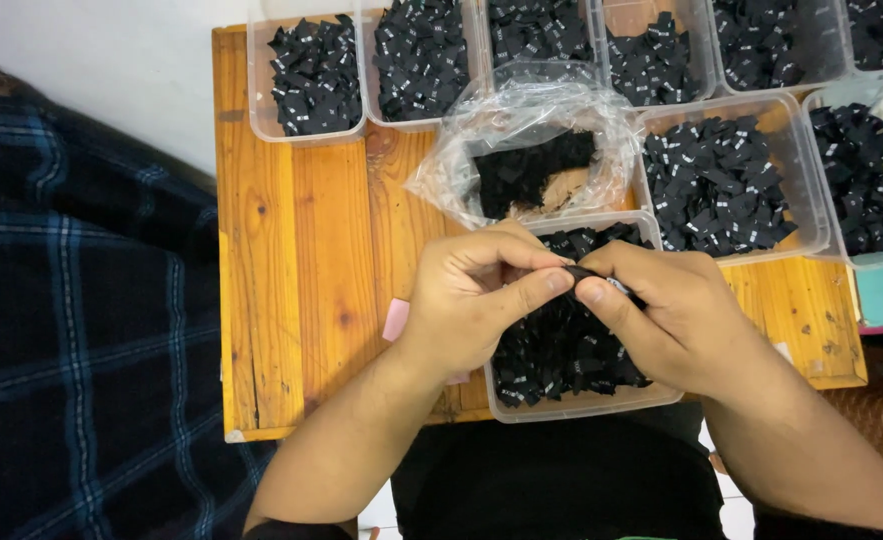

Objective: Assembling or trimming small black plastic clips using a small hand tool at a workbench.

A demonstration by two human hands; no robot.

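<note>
Both hands, left hand [471,300] and right hand [666,320], pinch one black fabric label [586,273] above the nearest clear tub [581,405], so I'd keep fingertips tight.

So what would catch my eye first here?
Probably the two hands, left hand and right hand, pinching a small black label together over the nearest clear tub. Around them, more tubs of black labels line the wooden table, with an open plastic bag mid-table.

Bag [531,130] behind nearest tub [581,405]
</note>
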